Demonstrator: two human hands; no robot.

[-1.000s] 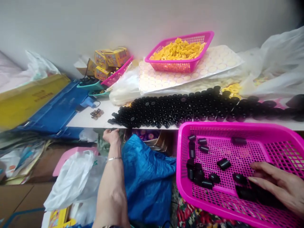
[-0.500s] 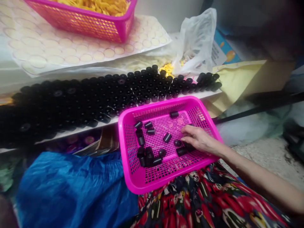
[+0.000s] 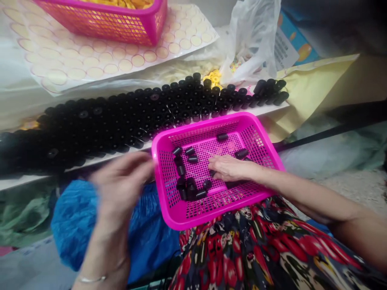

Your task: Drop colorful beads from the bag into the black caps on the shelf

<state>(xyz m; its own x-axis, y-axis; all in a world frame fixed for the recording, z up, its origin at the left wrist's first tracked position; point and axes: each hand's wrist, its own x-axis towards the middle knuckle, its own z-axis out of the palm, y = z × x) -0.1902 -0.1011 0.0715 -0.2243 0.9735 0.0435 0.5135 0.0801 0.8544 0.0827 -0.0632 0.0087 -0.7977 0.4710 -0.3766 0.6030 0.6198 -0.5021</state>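
Shifted leftward: right hand [image 3: 225, 167], inside bright-pink rectangular plastic basket [image 3: 173, 219]; left hand [image 3: 121, 183], blurred alongside; both grips untellable from here; short black plastic cylinders [image 3: 192, 160], best pinched singly.

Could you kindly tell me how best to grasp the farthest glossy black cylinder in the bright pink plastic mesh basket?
I'd pinch the glossy black cylinder across its curved sides, mid-length, from above: it lies on its side, with no neighbour touching it, and the bright pink plastic mesh basket is open-topped.
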